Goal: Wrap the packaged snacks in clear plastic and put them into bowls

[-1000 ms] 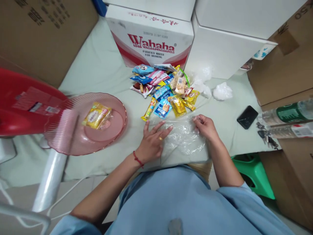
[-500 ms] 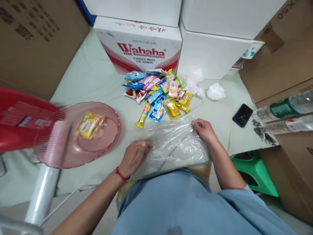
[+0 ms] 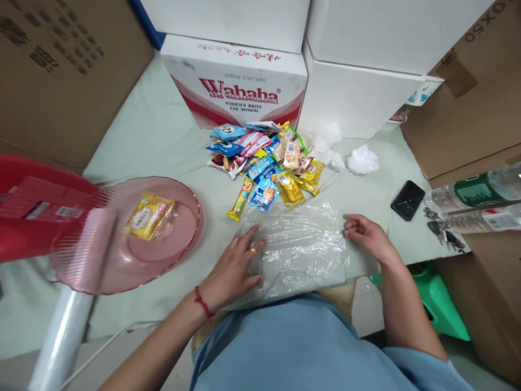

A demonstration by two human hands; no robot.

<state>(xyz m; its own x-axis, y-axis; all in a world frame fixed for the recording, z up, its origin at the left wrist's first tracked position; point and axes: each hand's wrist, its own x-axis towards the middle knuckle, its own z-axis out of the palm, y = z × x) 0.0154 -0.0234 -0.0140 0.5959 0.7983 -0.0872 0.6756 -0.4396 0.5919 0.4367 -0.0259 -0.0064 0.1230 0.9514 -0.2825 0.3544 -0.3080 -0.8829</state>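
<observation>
A clear plastic bag lies flattened and wrinkled on the cloth-covered table, close to my body. My left hand rests with its fingers spread at the bag's left edge. Beside the right edge is my right hand, fingers loosely bent and apart, with nothing visible in them. Just beyond the bag sits a heap of small wrapped snacks, among them a yellow stick packet and a light blue packet.
A pink ribbed plate holding yellow packets stands left, near a roll of clear film and a red container. Right are crumpled white plastic, a black phone, keys and bottles. A Wahaba-style carton stands behind.
My right hand has let go of the bag's upper right part and moved right. The left hand has opened from a curl and spread its fingers. The bag now lies flatter.
</observation>
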